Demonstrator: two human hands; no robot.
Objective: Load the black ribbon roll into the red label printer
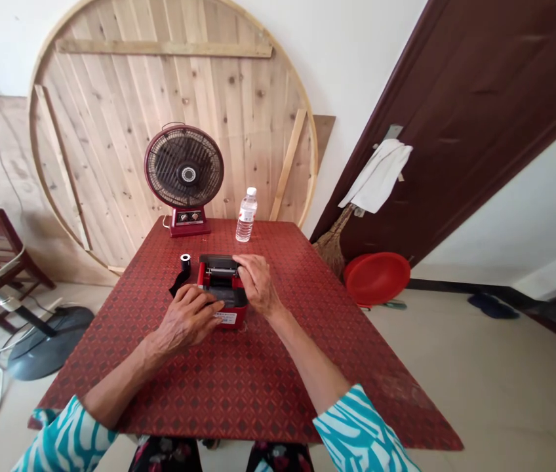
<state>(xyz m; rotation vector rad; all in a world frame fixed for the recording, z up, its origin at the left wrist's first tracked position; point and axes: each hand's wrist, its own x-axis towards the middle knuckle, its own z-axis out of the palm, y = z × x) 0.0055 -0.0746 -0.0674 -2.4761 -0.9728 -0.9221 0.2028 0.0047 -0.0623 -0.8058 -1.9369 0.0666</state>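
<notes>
A small red and black device (223,292) with an open top lies in the middle of the table (268,387). My left hand (187,319) rests on its near left side, fingers curled over its edge. My right hand (258,283) grips its right side, fingers bent over the open top. A small black roll with a white core (185,263) stands just left of the device, with a black strip (178,284) trailing from it.
A red desk fan (184,176) and a clear water bottle (246,216) stand at the table's far edge. Behind them leans a large round wooden board (111,131). A red basin (376,277) lies on the floor to the right near a dark door (479,111).
</notes>
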